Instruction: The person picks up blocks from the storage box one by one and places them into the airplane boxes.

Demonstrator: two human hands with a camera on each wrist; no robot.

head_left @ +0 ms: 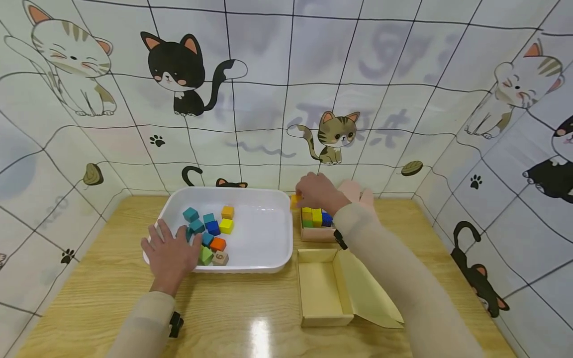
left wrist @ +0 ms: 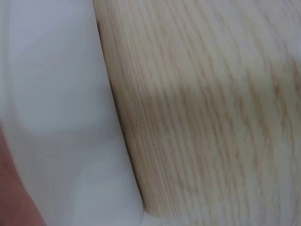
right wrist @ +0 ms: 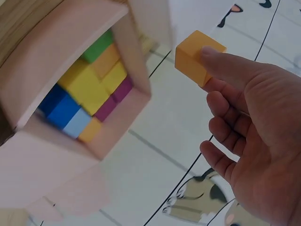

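In the right wrist view, my right hand (right wrist: pixel 268 108) pinches an orange cube (right wrist: pixel 193 59) between thumb and forefinger, its other fingers loosely curled. The cube is beside the pink box (right wrist: pixel 124 125), which holds blocks of several colours, among them a large yellow block (right wrist: pixel 87 87). My left hand (head_left: pixel 172 256) spreads its fingers over the left front part of the white tray (head_left: pixel 264 228). Several coloured cubes lie near it in the tray, including a yellow cube (head_left: pixel 226 226) and a wooden number cube (head_left: pixel 220 258). The hand partly hides some cubes.
A pale yellow box (head_left: pixel 320 286) stands in front of the pink box, its lid flap (head_left: pixel 369 293) folded out to the right beneath my right forearm. All this is on a wooden table (head_left: pixel 241 308). A cat-print sheet (head_left: pixel 268 109) hangs around the back and sides.
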